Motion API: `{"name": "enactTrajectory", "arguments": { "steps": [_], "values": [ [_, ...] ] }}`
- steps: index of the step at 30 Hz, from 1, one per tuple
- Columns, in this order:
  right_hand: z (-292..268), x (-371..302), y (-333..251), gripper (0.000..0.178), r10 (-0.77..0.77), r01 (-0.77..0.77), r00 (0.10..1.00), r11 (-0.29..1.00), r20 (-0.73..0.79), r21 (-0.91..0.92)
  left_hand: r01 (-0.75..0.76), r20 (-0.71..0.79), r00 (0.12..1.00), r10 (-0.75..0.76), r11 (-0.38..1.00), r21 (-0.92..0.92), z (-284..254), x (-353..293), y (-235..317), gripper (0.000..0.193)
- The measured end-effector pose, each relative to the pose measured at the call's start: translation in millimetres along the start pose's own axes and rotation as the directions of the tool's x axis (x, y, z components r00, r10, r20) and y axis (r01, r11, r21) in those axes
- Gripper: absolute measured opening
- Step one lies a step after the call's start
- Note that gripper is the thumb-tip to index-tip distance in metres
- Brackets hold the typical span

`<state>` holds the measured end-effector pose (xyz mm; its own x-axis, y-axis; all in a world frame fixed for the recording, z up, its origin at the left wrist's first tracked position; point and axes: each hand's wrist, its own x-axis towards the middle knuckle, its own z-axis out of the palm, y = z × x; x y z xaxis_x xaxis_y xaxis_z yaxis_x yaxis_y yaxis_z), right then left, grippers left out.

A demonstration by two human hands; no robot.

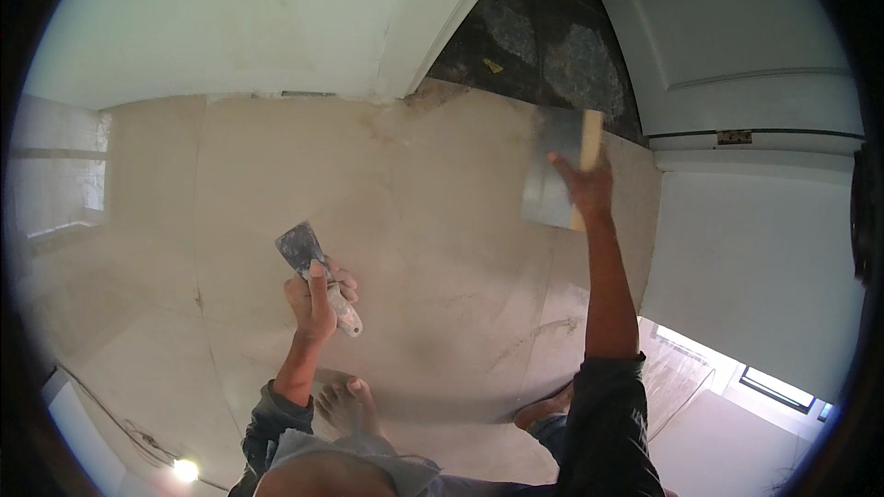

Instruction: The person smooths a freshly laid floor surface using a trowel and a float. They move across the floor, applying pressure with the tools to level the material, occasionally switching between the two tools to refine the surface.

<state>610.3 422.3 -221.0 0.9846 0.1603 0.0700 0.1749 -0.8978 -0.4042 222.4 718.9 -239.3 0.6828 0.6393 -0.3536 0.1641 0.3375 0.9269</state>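
Observation:
My left hand [316,302] is closed around the pale, smeared handle of a putty knife [300,245]. Its dark, stained blade points up and away from me, and my thumb lies along the base of the blade. Farther out on the right, my right hand [589,182] grips a wide skimming blade [552,179] by the wooden strip along its right edge. The thumb rests on the grey metal face, while the other fingers are mostly hidden behind the wood. The wide blade is slightly blurred, and I cannot tell whether it touches the floor [414,239].
A white wall [249,28] stands along the far side. Beside it an opening shows dark, patchy ground [534,28], next to a white door [737,28] with a hinge [734,137]. At lower left a lit bulb [185,470] hangs near a cable [129,428]. My bare feet [350,405] are below.

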Motion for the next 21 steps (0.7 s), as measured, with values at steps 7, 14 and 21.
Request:
{"name": "enactTrajectory", "arguments": {
  "steps": [7, 14, 21],
  "values": [
    [-17.2, 5.4, -7.4, 0.113, 0.299, -0.332, 0.935, 0.927, 0.190, 0.175, -0.011, 0.082, 0.997, 0.011, 1.000, 0.000, 10.5, 1.9, 7.0, 0.056],
    [-28.7, 26.6, -27.2, 0.120, 0.249, -0.345, 0.907, 0.902, 0.339, 0.259, 0.030, 0.082, 0.996, -0.032, 0.999, 0.029, 6.2, 7.5, 11.4, 0.056],
    [13.6, 12.9, -51.3, 0.126, 0.137, -0.133, 0.987, 0.990, 0.087, -0.047, -0.004, 0.051, 0.999, 0.005, 1.000, -0.018, 2.4, 4.8, 3.9, 0.057]
  ]
}}
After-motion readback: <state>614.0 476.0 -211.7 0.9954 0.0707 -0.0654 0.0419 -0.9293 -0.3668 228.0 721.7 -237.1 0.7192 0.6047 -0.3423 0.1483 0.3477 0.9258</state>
